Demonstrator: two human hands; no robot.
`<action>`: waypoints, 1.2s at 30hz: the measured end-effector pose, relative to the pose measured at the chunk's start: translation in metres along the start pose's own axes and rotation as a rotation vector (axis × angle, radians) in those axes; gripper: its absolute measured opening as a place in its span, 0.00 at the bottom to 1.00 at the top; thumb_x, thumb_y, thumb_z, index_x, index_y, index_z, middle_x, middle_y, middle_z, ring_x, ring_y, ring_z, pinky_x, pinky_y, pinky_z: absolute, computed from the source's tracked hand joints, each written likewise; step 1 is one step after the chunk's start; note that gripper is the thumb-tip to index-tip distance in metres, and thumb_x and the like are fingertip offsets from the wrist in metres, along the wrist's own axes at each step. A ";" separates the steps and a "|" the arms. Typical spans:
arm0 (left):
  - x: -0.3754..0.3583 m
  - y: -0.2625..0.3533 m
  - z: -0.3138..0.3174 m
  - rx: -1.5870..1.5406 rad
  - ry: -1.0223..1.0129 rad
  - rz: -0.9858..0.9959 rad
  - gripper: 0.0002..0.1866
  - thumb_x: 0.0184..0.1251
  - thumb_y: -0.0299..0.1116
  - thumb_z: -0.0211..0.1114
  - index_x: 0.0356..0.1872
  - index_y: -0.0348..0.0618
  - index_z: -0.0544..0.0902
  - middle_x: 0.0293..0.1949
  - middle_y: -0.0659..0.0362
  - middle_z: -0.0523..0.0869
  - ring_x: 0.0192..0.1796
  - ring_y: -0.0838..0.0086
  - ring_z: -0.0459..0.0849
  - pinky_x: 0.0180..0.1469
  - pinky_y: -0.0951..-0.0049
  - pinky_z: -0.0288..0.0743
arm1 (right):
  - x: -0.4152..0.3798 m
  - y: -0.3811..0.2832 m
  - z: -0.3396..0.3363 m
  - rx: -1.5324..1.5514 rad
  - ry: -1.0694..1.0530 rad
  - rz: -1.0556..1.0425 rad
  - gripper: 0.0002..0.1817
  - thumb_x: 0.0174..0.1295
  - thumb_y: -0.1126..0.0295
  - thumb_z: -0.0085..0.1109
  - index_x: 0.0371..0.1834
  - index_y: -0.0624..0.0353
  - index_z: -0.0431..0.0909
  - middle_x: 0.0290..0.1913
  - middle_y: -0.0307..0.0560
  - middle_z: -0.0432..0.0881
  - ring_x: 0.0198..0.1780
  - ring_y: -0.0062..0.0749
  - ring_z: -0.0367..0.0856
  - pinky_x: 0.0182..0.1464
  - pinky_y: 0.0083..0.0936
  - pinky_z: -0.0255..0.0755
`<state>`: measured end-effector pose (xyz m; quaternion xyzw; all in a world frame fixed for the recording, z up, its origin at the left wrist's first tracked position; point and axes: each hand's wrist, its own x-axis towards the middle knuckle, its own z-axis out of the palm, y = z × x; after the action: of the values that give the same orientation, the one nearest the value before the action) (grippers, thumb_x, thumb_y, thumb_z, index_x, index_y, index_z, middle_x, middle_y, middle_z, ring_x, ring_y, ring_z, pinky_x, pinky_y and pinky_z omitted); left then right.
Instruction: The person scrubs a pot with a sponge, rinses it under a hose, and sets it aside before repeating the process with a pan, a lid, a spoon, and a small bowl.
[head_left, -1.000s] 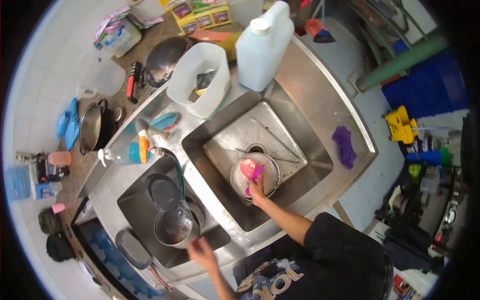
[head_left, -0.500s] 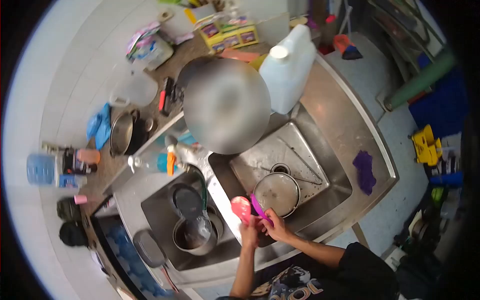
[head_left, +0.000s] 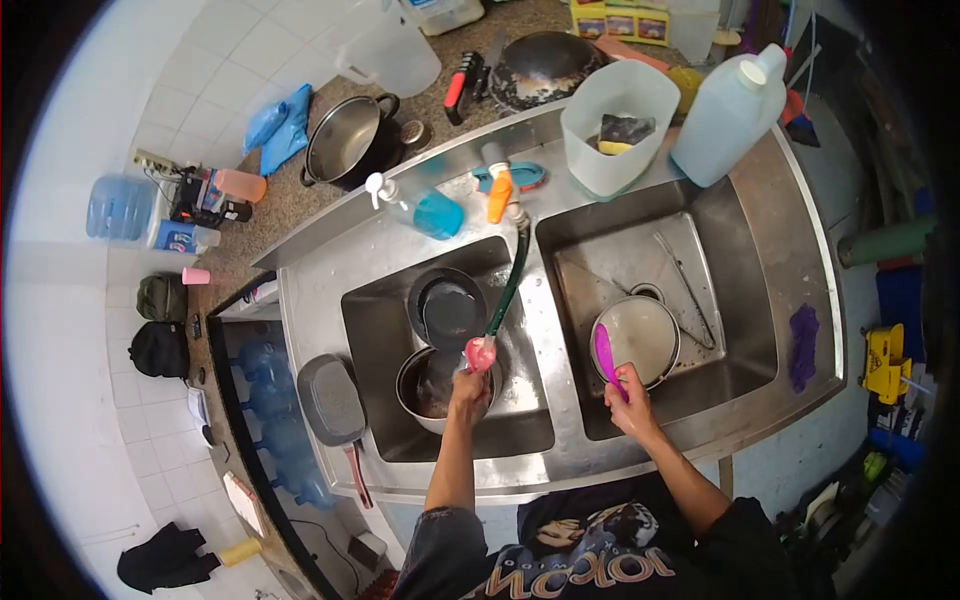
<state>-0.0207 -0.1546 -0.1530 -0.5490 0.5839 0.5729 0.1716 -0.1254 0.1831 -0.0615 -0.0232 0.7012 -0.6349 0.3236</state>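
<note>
My left hand (head_left: 467,390) is closed round a pinkish-red spoon (head_left: 480,353), its bowl at the mouth of the green hose (head_left: 515,285). Beneath it in the left basin stands a metal pot (head_left: 412,385), partly hidden by the hand, with dark round pans (head_left: 452,312) behind. My right hand (head_left: 630,402) grips a magenta utensil (head_left: 604,352) with a long narrow head, whose exact kind I cannot tell. It overlaps the edge of a round pan of cloudy liquid (head_left: 640,335) in the right basin.
A squeegee-like blue item (head_left: 512,177) and soap bottle (head_left: 432,212) stand by the orange-handled tap (head_left: 500,195). A plastic container with a sponge (head_left: 590,150) and a large jug (head_left: 715,130) are behind the right basin. A purple cloth (head_left: 803,350) lies at right, a square pan (head_left: 333,400) at left.
My hands have moved apart. The left has carried the red spoon left to the hose over the left basin; the right keeps the magenta utensil by the round pan. The view has shifted.
</note>
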 end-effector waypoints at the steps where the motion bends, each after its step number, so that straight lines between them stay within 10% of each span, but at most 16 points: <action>1: 0.004 0.003 0.002 -0.128 -0.074 -0.059 0.09 0.72 0.30 0.52 0.46 0.42 0.78 0.22 0.62 0.77 0.17 0.78 0.72 0.14 0.78 0.64 | -0.001 -0.003 0.005 0.029 -0.002 0.033 0.09 0.68 0.78 0.49 0.45 0.57 0.61 0.24 0.38 0.70 0.26 0.21 0.69 0.30 0.20 0.66; 8: 0.010 0.010 0.025 -0.623 -0.261 0.001 0.20 0.67 0.19 0.46 0.58 0.45 0.73 0.35 0.58 0.82 0.24 0.75 0.77 0.20 0.74 0.75 | -0.003 -0.031 0.045 -0.383 0.075 -0.053 0.06 0.68 0.73 0.52 0.43 0.59 0.65 0.27 0.47 0.75 0.26 0.27 0.72 0.31 0.26 0.67; 15: 0.031 0.025 0.028 -0.654 -0.248 0.032 0.10 0.69 0.31 0.56 0.49 0.48 0.78 0.30 0.59 0.84 0.17 0.81 0.70 0.12 0.80 0.59 | 0.009 -0.055 0.112 -0.717 -0.091 -0.113 0.16 0.68 0.68 0.50 0.55 0.60 0.64 0.34 0.67 0.81 0.35 0.65 0.80 0.37 0.54 0.71; 17: 0.031 0.027 0.033 -0.510 -0.081 0.158 0.10 0.68 0.41 0.63 0.40 0.47 0.83 0.25 0.63 0.83 0.16 0.82 0.71 0.12 0.80 0.60 | 0.011 -0.055 0.123 -0.748 -0.090 -0.097 0.16 0.68 0.67 0.50 0.56 0.60 0.64 0.35 0.66 0.81 0.36 0.65 0.80 0.38 0.53 0.71; 24: 0.058 0.023 0.037 -0.279 -0.103 0.289 0.10 0.64 0.32 0.67 0.44 0.43 0.83 0.24 0.64 0.82 0.18 0.81 0.75 0.14 0.78 0.63 | 0.024 -0.045 0.108 -0.890 0.150 -0.276 0.14 0.69 0.67 0.49 0.53 0.63 0.70 0.43 0.63 0.81 0.44 0.59 0.80 0.46 0.48 0.72; 29: 0.049 0.053 0.039 -0.561 -0.110 0.331 0.10 0.69 0.34 0.63 0.47 0.44 0.82 0.24 0.64 0.81 0.17 0.82 0.73 0.14 0.79 0.63 | 0.033 -0.050 0.082 -0.779 0.402 -0.139 0.13 0.69 0.67 0.51 0.52 0.62 0.70 0.31 0.58 0.80 0.35 0.55 0.80 0.38 0.42 0.72; 36: 0.049 0.062 0.040 -0.503 -0.289 0.177 0.20 0.72 0.55 0.54 0.49 0.51 0.81 0.25 0.66 0.82 0.18 0.82 0.75 0.12 0.82 0.60 | 0.119 -0.030 -0.089 -0.743 1.009 -0.239 0.11 0.69 0.69 0.50 0.51 0.58 0.69 0.33 0.54 0.79 0.35 0.42 0.78 0.41 0.38 0.72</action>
<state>-0.1064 -0.1586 -0.1755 -0.4343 0.4386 0.7844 0.0609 -0.2739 0.2020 -0.0860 0.0898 0.9334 -0.3138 -0.1493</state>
